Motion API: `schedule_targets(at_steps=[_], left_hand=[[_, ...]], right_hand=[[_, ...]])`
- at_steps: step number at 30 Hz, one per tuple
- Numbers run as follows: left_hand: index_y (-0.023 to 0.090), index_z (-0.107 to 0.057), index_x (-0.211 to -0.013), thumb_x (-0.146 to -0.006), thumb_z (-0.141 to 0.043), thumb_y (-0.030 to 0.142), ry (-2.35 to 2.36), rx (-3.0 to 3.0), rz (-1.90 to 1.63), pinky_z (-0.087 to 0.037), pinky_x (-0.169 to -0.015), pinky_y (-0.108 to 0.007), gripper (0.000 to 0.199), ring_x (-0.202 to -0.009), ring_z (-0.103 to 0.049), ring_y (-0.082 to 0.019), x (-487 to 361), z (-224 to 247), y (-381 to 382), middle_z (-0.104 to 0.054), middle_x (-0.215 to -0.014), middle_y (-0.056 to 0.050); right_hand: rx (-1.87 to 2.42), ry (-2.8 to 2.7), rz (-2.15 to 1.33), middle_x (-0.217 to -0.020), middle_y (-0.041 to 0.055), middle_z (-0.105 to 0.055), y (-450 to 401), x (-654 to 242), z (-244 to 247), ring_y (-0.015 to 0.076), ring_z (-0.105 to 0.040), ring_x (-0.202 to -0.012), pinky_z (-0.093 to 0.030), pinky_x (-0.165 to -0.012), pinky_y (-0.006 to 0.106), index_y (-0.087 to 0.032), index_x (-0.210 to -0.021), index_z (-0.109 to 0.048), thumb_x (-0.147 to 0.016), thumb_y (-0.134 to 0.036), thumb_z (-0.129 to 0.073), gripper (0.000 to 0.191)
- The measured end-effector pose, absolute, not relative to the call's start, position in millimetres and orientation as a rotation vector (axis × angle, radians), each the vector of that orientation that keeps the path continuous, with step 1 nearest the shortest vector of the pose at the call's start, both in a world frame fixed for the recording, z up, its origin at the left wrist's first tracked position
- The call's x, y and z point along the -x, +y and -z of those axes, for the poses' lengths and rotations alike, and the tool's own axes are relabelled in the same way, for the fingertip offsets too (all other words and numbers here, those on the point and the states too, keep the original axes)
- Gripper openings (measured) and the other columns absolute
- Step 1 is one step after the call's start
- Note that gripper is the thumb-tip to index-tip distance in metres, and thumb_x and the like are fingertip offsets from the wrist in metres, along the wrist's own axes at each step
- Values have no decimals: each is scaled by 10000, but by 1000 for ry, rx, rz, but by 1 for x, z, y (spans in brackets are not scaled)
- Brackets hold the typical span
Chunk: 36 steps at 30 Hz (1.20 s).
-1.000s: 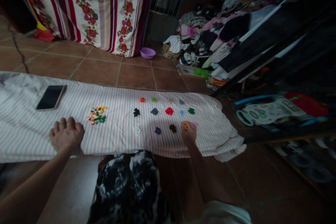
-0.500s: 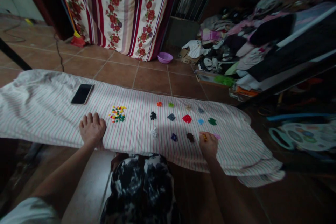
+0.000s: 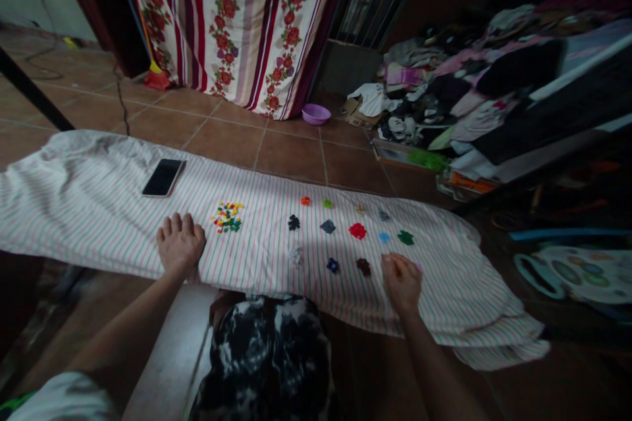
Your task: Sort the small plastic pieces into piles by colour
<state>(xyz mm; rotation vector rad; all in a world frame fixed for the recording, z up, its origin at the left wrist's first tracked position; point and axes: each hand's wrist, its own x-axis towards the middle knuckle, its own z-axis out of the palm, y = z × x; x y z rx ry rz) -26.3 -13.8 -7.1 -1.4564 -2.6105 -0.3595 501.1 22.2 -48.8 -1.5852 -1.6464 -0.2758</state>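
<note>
My left hand [image 3: 180,243] lies flat on the striped cloth [image 3: 261,250], fingers spread and holding nothing. Just to its right is a mixed heap of tiny coloured pieces [image 3: 228,217], mostly yellow, green, red and white. Over the right part of the cloth, my right hand [image 3: 403,281] has its fingers curled and pinched; a bit of golden-orange shows at the fingertips, but what is held is hidden. Around it lie a brown pile [image 3: 364,267], a light blue pile [image 3: 384,237], a dark green pile [image 3: 405,237] and a mostly covered pink-violet pile [image 3: 418,267].
More small sorted piles lie nearby, among them red [image 3: 357,231], grey [image 3: 328,226], black [image 3: 294,222], white [image 3: 295,256] and dark blue [image 3: 332,266]. A phone [image 3: 164,177] rests at the left. Beyond are a purple basin [image 3: 316,114] and heaped clothes [image 3: 444,79].
The whole view has shifted slightly. My right hand has closed over the golden-orange pieces, which showed more clearly before. My left hand stays resting on the cloth.
</note>
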Motion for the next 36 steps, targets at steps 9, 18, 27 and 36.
schedule_targets(at_steps=[9,18,27,36], left_hand=[[128,-490,-1347,-916,-252,348,-2618,1450,323,-272,-1095,-467,539,-1380,-346,-325,28,11,-13,-465,-1446,-180],[111,-512,-1336,-917,-270,340,-2567,1456,387,-267,-1096,-479,535,-1367,-357,-343,29,15,-12,-475,-1432,-196],[119,-502,-1360,-920,-281,339,-2618,1439,337,-255,-1119,-474,540,-1387,-345,-332,27,12,-11,-466,-1455,-177],[112,-500,-1361,-907,-289,337,-2627,1447,385,-241,-1124,-478,549,-1396,-330,-331,27,11,-11,-460,-1457,-186]], right_hand=[[1440,-1711,93,-837,88,-667,49,-395,-13,208,-619,-782,-509,-755,359,-212,-788,-631,-883,-450,-482,297],[1163,-1999,-734,-888,52,-632,82,-216,15,155,-631,-767,-533,-722,282,-204,-915,-675,-827,-254,-557,155],[1490,-2156,-712,-1048,74,-645,109,-130,14,191,-604,-972,-459,-865,313,-222,-1102,-642,-868,-200,-547,253],[1694,-2141,-642,-1010,50,-637,111,-118,10,169,-606,-862,-435,-744,280,-251,-966,-655,-901,-254,-519,150]])
